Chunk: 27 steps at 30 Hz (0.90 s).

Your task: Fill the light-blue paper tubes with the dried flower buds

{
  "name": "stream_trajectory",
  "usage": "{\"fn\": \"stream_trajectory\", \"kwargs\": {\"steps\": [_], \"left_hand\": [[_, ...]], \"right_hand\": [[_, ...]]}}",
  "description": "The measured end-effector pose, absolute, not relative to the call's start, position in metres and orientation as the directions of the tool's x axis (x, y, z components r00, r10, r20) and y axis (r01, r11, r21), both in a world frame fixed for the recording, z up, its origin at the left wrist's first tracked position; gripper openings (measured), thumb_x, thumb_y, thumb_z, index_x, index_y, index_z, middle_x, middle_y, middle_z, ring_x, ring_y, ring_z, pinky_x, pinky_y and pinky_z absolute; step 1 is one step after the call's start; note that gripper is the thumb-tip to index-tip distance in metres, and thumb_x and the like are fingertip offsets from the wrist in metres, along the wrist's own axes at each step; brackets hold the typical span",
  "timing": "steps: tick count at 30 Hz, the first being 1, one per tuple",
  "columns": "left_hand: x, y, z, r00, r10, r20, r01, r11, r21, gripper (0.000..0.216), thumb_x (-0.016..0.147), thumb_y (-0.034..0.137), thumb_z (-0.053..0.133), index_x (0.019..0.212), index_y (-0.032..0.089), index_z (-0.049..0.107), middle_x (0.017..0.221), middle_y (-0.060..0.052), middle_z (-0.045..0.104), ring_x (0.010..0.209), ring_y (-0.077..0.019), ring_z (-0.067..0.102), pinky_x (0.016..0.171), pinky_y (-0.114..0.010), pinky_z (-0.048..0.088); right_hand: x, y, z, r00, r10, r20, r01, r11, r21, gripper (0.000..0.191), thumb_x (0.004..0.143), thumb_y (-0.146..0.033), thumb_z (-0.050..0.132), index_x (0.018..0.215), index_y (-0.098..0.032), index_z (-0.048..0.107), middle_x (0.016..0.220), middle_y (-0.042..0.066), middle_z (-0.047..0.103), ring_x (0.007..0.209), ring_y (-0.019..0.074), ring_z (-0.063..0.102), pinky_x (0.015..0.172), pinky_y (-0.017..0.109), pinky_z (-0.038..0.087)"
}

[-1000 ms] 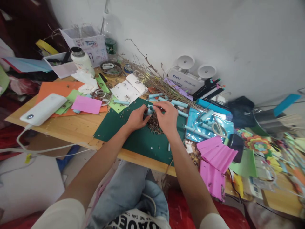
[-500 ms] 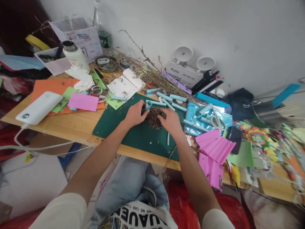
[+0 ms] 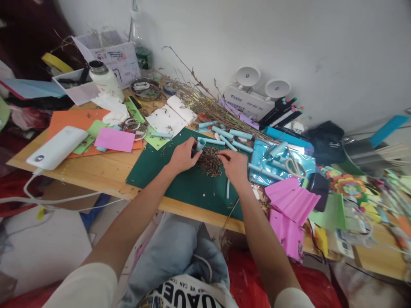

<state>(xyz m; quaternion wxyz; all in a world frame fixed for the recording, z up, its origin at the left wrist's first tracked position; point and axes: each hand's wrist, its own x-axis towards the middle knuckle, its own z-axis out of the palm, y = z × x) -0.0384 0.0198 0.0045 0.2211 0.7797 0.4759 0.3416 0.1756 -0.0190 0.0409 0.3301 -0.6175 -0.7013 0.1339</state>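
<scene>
My left hand point(image 3: 183, 156) is closed round a small light-blue paper tube point(image 3: 201, 144), held upright at the left edge of a pile of dried plant bits point(image 3: 210, 160). My right hand point(image 3: 233, 164) rests on the right side of that pile with its fingers curled into it; what they hold, if anything, is hidden. Both hands work over a dark green mat point(image 3: 183, 184) on the wooden table point(image 3: 96, 171). Several more light-blue paper tubes point(image 3: 229, 139) lie just behind the pile.
Dried twigs point(image 3: 205, 102) lie across the back of the table. At left are a white power bank point(image 3: 58, 146), pink paper point(image 3: 114, 140), orange card point(image 3: 70, 119) and a white bottle point(image 3: 104, 81). At right are scissors point(image 3: 293, 167) on blue sheets and folded pink paper point(image 3: 289, 201).
My right hand came down from the tube to the pile of plant bits and now digs into its right side. My left hand has kept the tube in place.
</scene>
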Motion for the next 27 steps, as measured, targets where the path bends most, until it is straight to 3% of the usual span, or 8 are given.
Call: {"fn": "stream_trajectory", "kwargs": {"steps": [5, 16, 21, 27], "left_hand": [[-0.038, 0.020, 0.003, 0.315, 0.891, 0.326, 0.591, -0.453, 0.667, 0.021, 0.088, 0.037, 0.056, 0.097, 0.022, 0.045, 0.094, -0.007, 0.067, 0.075, -0.0205, 0.066, 0.070, -0.034, 0.050], [-0.038, 0.021, 0.002, 0.314, 0.895, 0.317, 0.587, -0.446, 0.676, 0.022, 0.087, 0.037, 0.057, 0.099, 0.021, 0.046, 0.095, -0.008, 0.067, 0.077, -0.0212, 0.067, 0.071, -0.034, 0.051], [-0.038, 0.021, 0.002, 0.312, 0.900, 0.304, 0.576, -0.434, 0.693, 0.022, 0.087, 0.036, 0.057, 0.098, 0.021, 0.045, 0.096, -0.008, 0.067, 0.076, -0.0208, 0.067, 0.070, -0.034, 0.052], [-0.039, 0.020, 0.003, 0.320, 0.882, 0.345, 0.551, -0.469, 0.690, 0.020, 0.087, 0.034, 0.056, 0.097, 0.022, 0.044, 0.096, -0.006, 0.066, 0.081, -0.0199, 0.067, 0.071, -0.032, 0.053]], "right_hand": [[0.173, -0.025, 0.051, 0.090, 0.927, 0.363, 0.688, 0.206, -0.696, 0.016, 0.083, -0.029, 0.064, 0.082, -0.021, 0.077, 0.092, 0.006, 0.073, 0.086, 0.0207, 0.067, 0.074, 0.033, 0.052], [0.168, -0.023, 0.053, 0.180, 0.965, 0.192, 0.486, 0.082, -0.870, 0.021, 0.076, -0.028, 0.065, 0.092, -0.018, 0.074, 0.076, 0.002, 0.072, 0.070, 0.0174, 0.065, 0.068, 0.031, 0.052], [0.161, -0.018, 0.067, 0.194, 0.960, 0.201, 0.448, 0.096, -0.889, 0.015, 0.077, -0.030, 0.065, 0.083, -0.018, 0.073, 0.070, 0.001, 0.070, 0.067, 0.0175, 0.065, 0.068, 0.032, 0.052], [0.127, -0.010, 0.088, 0.129, 0.933, 0.336, 0.463, 0.243, -0.852, 0.016, 0.081, -0.029, 0.066, 0.094, -0.021, 0.071, 0.085, 0.003, 0.074, 0.080, 0.0182, 0.068, 0.074, 0.031, 0.053]]}}
